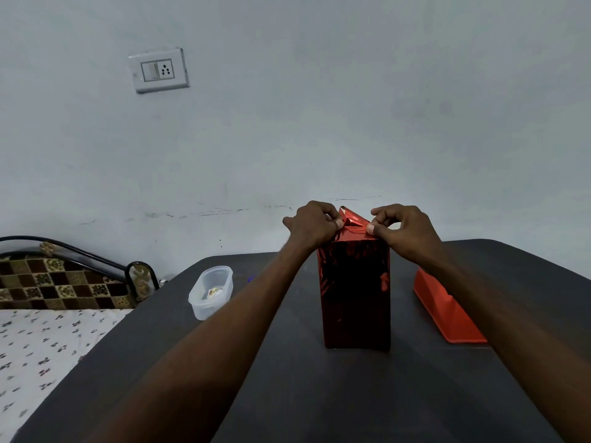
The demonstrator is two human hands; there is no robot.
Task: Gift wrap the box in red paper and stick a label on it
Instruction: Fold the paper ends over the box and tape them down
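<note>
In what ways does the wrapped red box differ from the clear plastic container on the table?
The wrapped box is tall, opaque and shiny red; the clear container is low, rounded and see-through, with something small inside. The box stands in the middle of the table, with the left hand and right hand pinching the paper at its top; nothing touches the container, which lies to its left. Both rest on the table.

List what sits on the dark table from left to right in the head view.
Clear plastic container → box wrapped in red paper, upright, both hands pinching the paper at its top → orange plastic object.
</note>
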